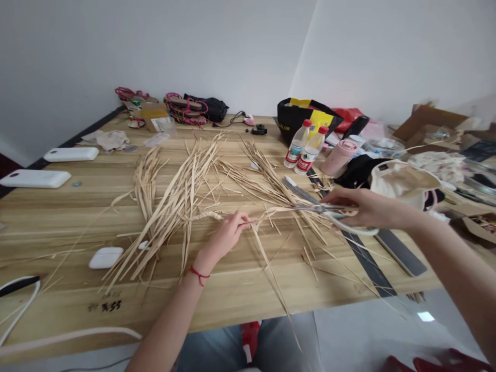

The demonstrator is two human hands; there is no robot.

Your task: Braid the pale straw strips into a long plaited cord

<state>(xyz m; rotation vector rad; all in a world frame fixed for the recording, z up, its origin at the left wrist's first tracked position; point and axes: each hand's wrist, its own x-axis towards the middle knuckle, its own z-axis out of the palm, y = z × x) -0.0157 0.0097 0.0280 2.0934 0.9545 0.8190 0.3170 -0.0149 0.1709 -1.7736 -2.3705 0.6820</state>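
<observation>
Scissors (pixel 322 208) with steel blades and white loop handles, gripped in right hand (pixel 368 205), tips beside loose tan straw strands (pixel 273 211); slim tan braided-straw cord (pixel 207 215), pinched at one end in left hand (pixel 231 230), above pale wood-grain table (pixel 236 294). Apparently trimming strands; calls for steady pinch, blades clear of fingertips.

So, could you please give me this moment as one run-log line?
left hand: pinching tan braided straw-like cord | right hand: holding white-handled metal scissors near loose tan straw-like strips | surface: pale wooden table
</observation>
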